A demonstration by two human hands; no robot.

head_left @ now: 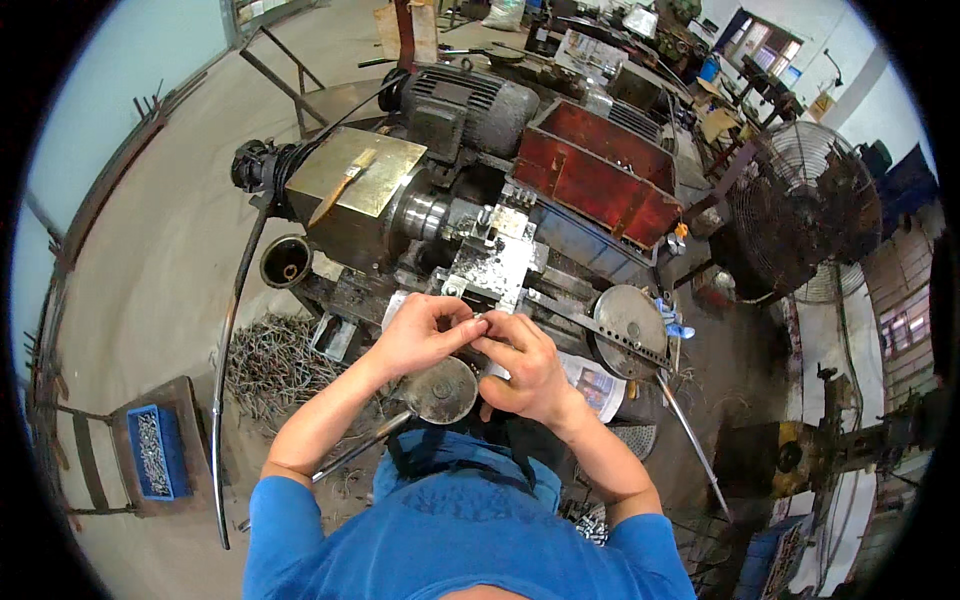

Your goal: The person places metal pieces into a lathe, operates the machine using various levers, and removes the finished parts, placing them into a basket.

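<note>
A small, pale, metallic-looking piece (480,318), mostly hidden by fingers, is at the pinched fingertips of the left hand (425,332), its grip narrow around it; the right hand (525,365) touches in beside it, but whether its grip also clasps the piece cannot be told. Just beyond sits a silvery metal machine carriage (497,262); a round grey metal disc (440,390) lies below the hands. Farther off, a wooden-handled brush (342,190) rests on a brass-coloured plate (392,165), and a red open metal box (600,170) stands above a blue crate (590,240). Left, thin metal scraps (280,370) heap; right, a large wire-caged fan (805,215) blocks the side. A printed paper sheet (597,390) is too small to read.
</note>
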